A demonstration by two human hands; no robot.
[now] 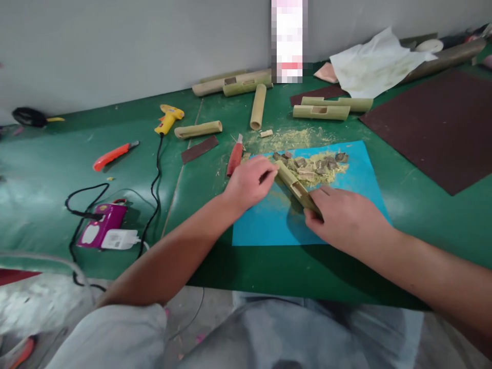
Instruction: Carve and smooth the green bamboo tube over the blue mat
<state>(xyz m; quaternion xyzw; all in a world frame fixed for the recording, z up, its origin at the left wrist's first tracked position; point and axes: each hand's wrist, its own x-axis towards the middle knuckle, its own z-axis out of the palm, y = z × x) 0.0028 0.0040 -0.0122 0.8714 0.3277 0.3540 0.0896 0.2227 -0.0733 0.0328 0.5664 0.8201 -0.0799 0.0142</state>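
A bamboo tube (291, 182) with a rectangular notch cut in its side is held slantwise over a blue sheet (261, 228). My right hand (342, 212) wraps round its near end. At the far end, my left hand (251, 179) has its fingers curled in a pinch touching the tube's rim; whatever lies between the fingertips is hidden. Bamboo shavings and dark chips (321, 166) are heaped on the sheet just behind the tube. A red-handled utility knife (235, 158) lies beside my left hand, its blade pointing away from me.
More bamboo tubes (321, 112) lie along the back, one tube (258, 107) pointing toward me. To the left are a yellow glue gun (169, 119), an orange knife (115, 155) and a purple power strip (103, 225) with black cords. Brown sheet (442, 128) and white cloth (378, 64) lie right.
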